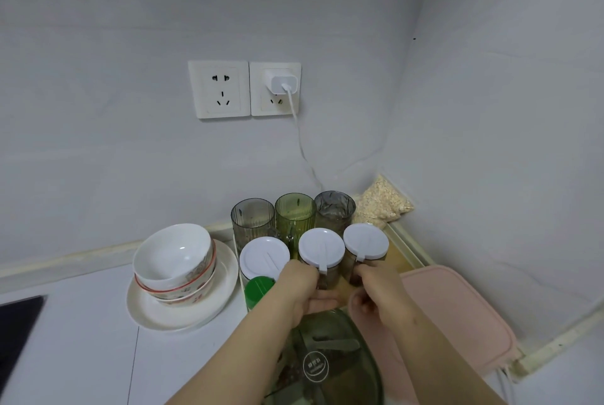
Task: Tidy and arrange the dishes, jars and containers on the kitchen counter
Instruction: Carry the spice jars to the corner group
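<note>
**Squaring up the seasoning-jar row**

The left hand is curling its fingers round the middle seasoning jar. The right hand is gripping the right seasoning jar low on its body. Both jars are standing upright, just beside each other, in front of three ribbed glasses. The left seasoning jar and a green-capped bottle are sitting alongside.

Judged step: aligning the row. The next move is calling for a small, level shift of both jars (the glasses are standing close behind).

The white surface is also carrying stacked bowls on a plate, a green lidded container and a pink container. A bag of oats is leaning in the corner. A charger is occupying the right wall socket, and a dark cooktop is showing at the left edge.
</note>
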Available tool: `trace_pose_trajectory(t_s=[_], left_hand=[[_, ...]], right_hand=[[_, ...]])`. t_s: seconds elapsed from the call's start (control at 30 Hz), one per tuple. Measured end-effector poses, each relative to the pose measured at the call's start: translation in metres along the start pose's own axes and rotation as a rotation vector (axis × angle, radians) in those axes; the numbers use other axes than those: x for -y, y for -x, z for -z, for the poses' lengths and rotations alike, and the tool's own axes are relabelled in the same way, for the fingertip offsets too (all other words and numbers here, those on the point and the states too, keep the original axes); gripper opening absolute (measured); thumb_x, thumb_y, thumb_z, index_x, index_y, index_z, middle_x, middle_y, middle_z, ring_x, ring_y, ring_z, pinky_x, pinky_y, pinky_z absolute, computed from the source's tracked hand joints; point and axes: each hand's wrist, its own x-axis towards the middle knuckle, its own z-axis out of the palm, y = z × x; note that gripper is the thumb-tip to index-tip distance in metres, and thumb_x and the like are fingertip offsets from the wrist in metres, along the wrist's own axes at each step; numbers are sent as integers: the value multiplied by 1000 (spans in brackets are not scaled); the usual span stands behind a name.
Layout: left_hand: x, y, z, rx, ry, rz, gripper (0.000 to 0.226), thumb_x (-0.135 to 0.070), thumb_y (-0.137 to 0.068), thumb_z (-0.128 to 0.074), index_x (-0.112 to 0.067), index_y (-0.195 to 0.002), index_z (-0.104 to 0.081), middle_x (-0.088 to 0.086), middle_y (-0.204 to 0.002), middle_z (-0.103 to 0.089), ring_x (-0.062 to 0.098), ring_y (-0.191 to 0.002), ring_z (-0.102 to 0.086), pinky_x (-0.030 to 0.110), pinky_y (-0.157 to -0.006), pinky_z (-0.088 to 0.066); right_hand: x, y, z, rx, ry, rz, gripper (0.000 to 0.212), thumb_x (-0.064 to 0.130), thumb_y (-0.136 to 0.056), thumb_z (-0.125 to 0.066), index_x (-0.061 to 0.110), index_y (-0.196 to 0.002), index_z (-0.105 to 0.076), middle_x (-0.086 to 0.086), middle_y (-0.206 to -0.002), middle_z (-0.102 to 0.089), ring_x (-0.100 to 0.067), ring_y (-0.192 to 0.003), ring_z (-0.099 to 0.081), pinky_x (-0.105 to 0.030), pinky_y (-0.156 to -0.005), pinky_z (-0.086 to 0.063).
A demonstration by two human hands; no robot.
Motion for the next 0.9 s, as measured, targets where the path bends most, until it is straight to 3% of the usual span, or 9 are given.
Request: trace_pose_trajectory(t_s=[0.07,0.2,0.3,0.43,0.57,0.67,0.73,0.8,0.9], left_hand=[[1,2,3,-64,-166,-99,33,-3,-97,-32,-5,-127,-46,16,-102,-61,28,-76,-68,35,-63,-60],[-1,6,7,-290,-945,-522,33,-13,-95,-37,-10,-125,-49,13,-104,-65,28,-92,-63,30,-75,-48],[-6,1,4,-356,-1078,-664,33,-15,-96,-35,-15,-125,-51,9,-107,-66,25,-92,-62,30,-72,-48],[-6,-25,4,-299,-1185,-790,39,-19,-96,-37,-18,-134,-48,2,-131,-54,19,-119,-47,30,-95,-42],[1,-46,7,-179,-1418,-781,51,-39,-95,-39,-26,-144,-29,-1,-154,-24,23,-143,-13,39,-115,-17],[2,-52,9,-137,-1610,-699,59,-52,-96,-31,-35,-148,-12,-4,-159,-3,26,-146,6,50,-116,2],[2,-52,10,-153,-1650,-678,58,-55,-96,-26,-38,-148,-8,-4,-160,-1,27,-146,6,54,-115,6],[2,-52,11,-161,-1656,-670,57,-56,-96,-25,-40,-148,-8,-5,-160,-1,27,-147,4,55,-115,6],[2,-50,13,-175,-1658,-667,55,-54,-96,-25,-42,-147,-9,-5,-159,-2,28,-147,0,56,-114,6]], right_hand=[[-1,1,-1,3,-22,4,10,6,-86,-48,3,-78,-53,-19,-67,-48,-22,-46,-42,-23,-46,-31],[0,5,1,-77,-38,42,16,15,-87,-54,1,-81,-58,-18,-71,-56,-21,-50,-53,-25,-52,-37],[0,6,3,-128,38,57,16,15,-91,-50,3,-81,-53,-16,-75,-51,-22,-62,-47,-27,-56,-33],[1,3,5,-138,72,35,24,18,-93,-48,10,-72,-56,-8,-64,-53,-19,-57,-46,-27,-53,-35],[-4,3,9,-233,203,141,23,20,-93,-45,4,-87,-60,-15,-76,-56,-20,-65,-48,-29,-61,-35],[-2,3,12,-423,272,283,16,19,-92,-48,10,-100,-58,-10,-97,-57,-22,-85,-52,-30,-72,-37],[2,-3,11,-468,359,383,30,24,-89,-56,12,-117,-55,-10,-117,-54,-25,-102,-52,-32,-81,-41],[3,-15,9,-379,476,387,56,36,-85,-61,14,-133,-42,-10,-133,-46,-28,-120,-45,-35,-93,-39],[3,-30,4,-179,427,343,77,45,-78,-67,19,-141,-31,-8,-136,-42,-27,-120,-46,-34,-89,-43]])
